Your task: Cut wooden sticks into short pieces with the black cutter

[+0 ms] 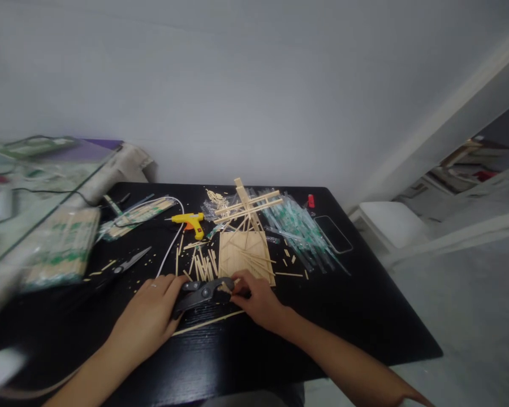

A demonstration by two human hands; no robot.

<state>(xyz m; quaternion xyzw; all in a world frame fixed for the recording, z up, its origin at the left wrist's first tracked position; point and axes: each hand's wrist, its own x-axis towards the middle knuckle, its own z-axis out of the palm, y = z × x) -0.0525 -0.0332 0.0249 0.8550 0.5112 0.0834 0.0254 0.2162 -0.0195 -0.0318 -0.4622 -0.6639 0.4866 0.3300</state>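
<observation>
My left hand [156,308] is closed round the handles of dark pruning shears [205,293], whose jaws point right. Between the jaws and my right hand [254,297] shows the end of a short wooden stick [227,287], pinched in my right fingers. Just in front of the shears a long thin stick [207,324] lies on the black table. Behind my hands a square wooden panel [237,243] lies flat, with thin sticks across it. At its back edge a frame of crossed wooden sticks [246,200] rises. Cut stick pieces [203,264] are scattered to its left.
A yellow glue gun [189,221] with a white cord lies behind, left of the panel. Open scissors [127,264] and bagged sticks [65,243] are at the left. Green-and-clear wrappers [294,223], a phone-like slab [333,234] and a small red object [311,201] are at the right.
</observation>
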